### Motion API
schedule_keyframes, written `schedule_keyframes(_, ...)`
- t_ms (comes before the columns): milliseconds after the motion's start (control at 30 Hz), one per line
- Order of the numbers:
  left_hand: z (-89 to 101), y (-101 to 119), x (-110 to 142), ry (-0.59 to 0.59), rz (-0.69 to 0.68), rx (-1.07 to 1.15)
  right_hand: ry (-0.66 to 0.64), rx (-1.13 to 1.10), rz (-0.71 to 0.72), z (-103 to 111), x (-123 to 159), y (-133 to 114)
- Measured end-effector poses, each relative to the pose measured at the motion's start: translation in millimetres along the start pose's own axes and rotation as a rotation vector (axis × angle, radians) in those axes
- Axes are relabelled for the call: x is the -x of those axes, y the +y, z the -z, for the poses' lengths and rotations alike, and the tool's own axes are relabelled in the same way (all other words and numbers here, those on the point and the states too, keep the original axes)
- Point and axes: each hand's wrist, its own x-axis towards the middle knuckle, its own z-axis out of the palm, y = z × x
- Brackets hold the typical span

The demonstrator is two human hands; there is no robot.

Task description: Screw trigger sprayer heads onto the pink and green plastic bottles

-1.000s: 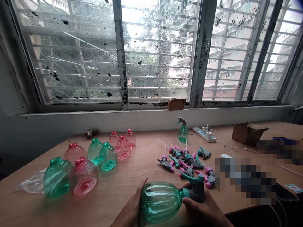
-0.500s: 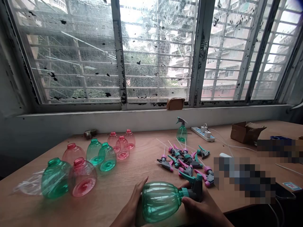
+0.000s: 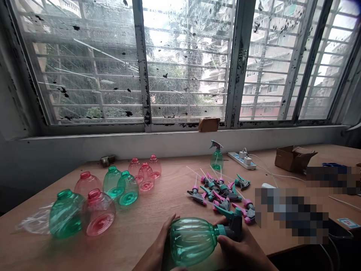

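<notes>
Indoors: wooden table (image 3: 160, 210) below barred window (image 3: 188, 75); left hand (image 3: 160, 241) clasps green bottle (image 3: 193, 241), right hand (image 3: 242, 248) its spray head (image 3: 236, 227).

We hold a see-through green ribbed bottle (image 3: 191, 242) sideways, close to us, its neck (image 3: 216, 232) pointing right, a dark spray head (image 3: 236, 228) at its mouth, teal trigger (image 3: 225, 211) uppermost

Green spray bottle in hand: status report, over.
Left hand on green spray bottle, right hand at its neck and spray head. Bottle held sideways, head on neck; tightness unclear. Loose spray heads piled just beyond.
</notes>
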Motion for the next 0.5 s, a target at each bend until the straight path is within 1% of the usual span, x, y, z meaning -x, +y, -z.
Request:
schedule_keyframes(133, 0.4, 0.6, -1.9, 0.004, -0.006, 0.037, 0.006, -0.026, -0.003, -1.3, 0.3, 0.0)
schedule_keyframes(300, 0.0, 2.5, -3.4, 0.05, 0.063, 0.066, 0.022, -0.051, -0.018, -2.6, 0.4, -2.3)
schedule_keyframes(500, -5.2, -10.6, -6.2, 0.053, -0.03, 0.166, 0.012, -0.031, -0.049, -2.1, 0.0, -5.1)
